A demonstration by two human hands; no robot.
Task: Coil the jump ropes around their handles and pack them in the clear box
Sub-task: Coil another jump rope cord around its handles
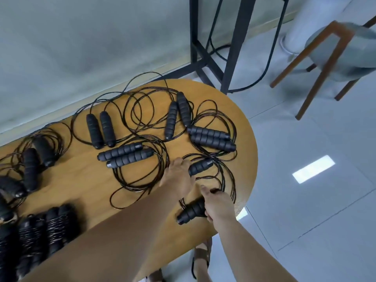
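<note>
Right fingers [211, 215] were wrapped round one black ribbed foam handle [191, 211] near the tabletop's [85, 180] right edge; left fingers [179, 162] reached, loosely spread, for its partner handle [200, 166]. Looked like pick-up stage; next, pair them and wind.

The right hand [218, 206] gripped one black handle [190, 211] while the left hand [179, 176] reached the other handle [200, 166] on the wooden table [81, 180]

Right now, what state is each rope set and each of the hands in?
Left hand: on the far handle, grip unclear.
Right hand: grips the near handle.
Rope between those handles: loose, uncoiled.
Four handle pairs mid-table: cords loose, spread on the table.
Wrapped bundles: cord wound round handles, lying at near left.
Sets at far left: blurred, cords seem loose.
Clear box: not in view.
</note>
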